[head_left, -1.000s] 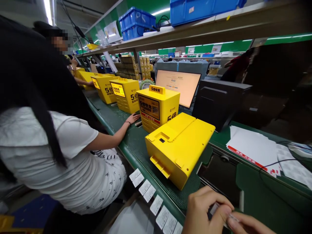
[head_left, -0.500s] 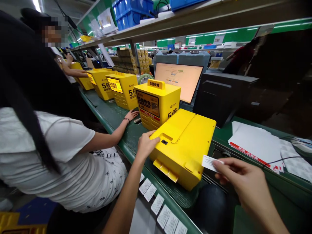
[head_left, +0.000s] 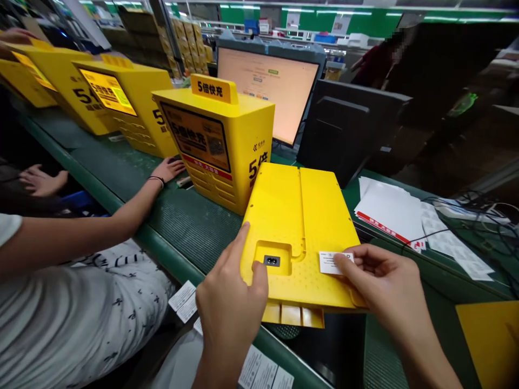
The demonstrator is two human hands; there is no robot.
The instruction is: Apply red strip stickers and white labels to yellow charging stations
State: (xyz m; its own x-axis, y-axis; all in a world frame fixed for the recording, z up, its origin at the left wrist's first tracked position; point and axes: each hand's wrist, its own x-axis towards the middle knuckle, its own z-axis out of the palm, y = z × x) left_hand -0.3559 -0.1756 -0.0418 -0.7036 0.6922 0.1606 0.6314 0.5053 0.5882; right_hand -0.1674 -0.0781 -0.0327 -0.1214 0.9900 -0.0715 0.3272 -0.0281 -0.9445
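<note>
A yellow box lies on the bench in front of me, its face with a black power socket turned upward. My left hand grips its near left corner, with the thumb bent beside the socket recess. Between the thumb and fingers of my right hand is a small white printed label. The label is over the right part of the box's upper face, close to it; whether it touches the surface I cannot tell.
Upright yellow boxes stand in a row to the left. Behind are a lit monitor and a dark panel. White sheets and cables lie at right. White labels line the front edge. A co-worker's hand rests on the bench.
The yellow box has turned and its socket face now lies more squarely before me. My right hand has brought the label from beside the box to over its face. The view has shifted.
</note>
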